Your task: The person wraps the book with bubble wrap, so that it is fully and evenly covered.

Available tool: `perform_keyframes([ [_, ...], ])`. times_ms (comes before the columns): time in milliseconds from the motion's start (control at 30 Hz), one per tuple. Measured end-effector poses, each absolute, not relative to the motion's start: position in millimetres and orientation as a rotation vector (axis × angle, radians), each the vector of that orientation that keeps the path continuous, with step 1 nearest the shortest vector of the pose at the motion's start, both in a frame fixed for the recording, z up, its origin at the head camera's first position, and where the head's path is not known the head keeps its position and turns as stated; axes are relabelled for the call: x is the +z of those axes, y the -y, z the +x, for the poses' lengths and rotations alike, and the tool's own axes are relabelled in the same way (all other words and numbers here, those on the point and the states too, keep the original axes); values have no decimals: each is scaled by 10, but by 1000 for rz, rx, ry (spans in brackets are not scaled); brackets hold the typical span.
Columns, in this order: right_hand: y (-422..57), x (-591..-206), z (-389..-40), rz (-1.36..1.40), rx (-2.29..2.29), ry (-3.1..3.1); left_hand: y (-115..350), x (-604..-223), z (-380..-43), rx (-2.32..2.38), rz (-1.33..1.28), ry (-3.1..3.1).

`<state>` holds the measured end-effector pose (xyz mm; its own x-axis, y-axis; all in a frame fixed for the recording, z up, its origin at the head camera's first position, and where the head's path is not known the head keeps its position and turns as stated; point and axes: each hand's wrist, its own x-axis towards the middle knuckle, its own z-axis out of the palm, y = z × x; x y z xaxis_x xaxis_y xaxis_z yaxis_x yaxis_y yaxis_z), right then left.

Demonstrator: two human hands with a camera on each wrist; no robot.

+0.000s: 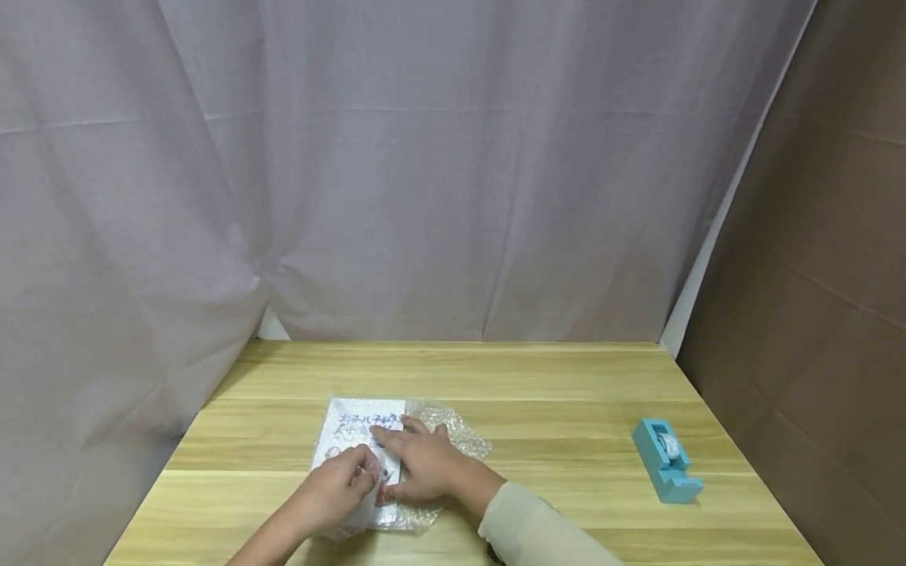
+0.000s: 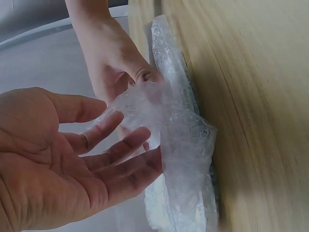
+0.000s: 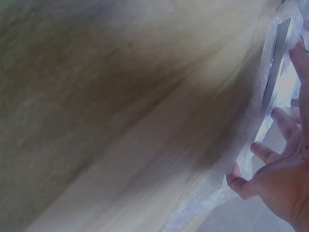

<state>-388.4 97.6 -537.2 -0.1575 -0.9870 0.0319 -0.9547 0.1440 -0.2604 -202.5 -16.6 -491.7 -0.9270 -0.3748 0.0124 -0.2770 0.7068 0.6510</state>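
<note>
A book (image 1: 354,415) with a white cover and blue lettering lies flat on a sheet of bubble wrap (image 1: 456,432), which also covers its left part. Between thumb and forefinger, my left hand (image 1: 338,489) pinches a raised flap of the bubble wrap over the book's lower left. My right hand (image 1: 428,465) rests on the right side of the cover with its fingers spread. From the left wrist, the wrap (image 2: 188,154) bunches along the book's near edge. The right wrist view shows page edges (image 3: 275,65) beside the clear wrap.
A turquoise tape dispenser (image 1: 667,465) with a roll of tape stands toward the right side of the wooden table (image 1: 552,385). Grey curtains (image 1: 425,173) hang behind the table and at its left, and a brown one (image 1: 814,314) at its right.
</note>
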Motion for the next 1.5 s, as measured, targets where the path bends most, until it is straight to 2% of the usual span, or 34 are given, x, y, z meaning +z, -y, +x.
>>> perform_keyframes([
  [367, -990, -5366, -3917, -1998, -247, -2225, 155, -4925, -2027, -1080, 416, 2834],
  [667, -1022, -5310, -3948, -1996, -181, -2150, 151, -4993, -2026, -814, 258, 2993],
  [1167, -1041, -5304, -4018, -1994, -178, -2062, 158, -5066, -2036, -679, 250, 2978],
  [1500, -1063, -5309, -3999, -1995, -196, -2087, 307, -5034, -2109, -784, 317, 2933],
])
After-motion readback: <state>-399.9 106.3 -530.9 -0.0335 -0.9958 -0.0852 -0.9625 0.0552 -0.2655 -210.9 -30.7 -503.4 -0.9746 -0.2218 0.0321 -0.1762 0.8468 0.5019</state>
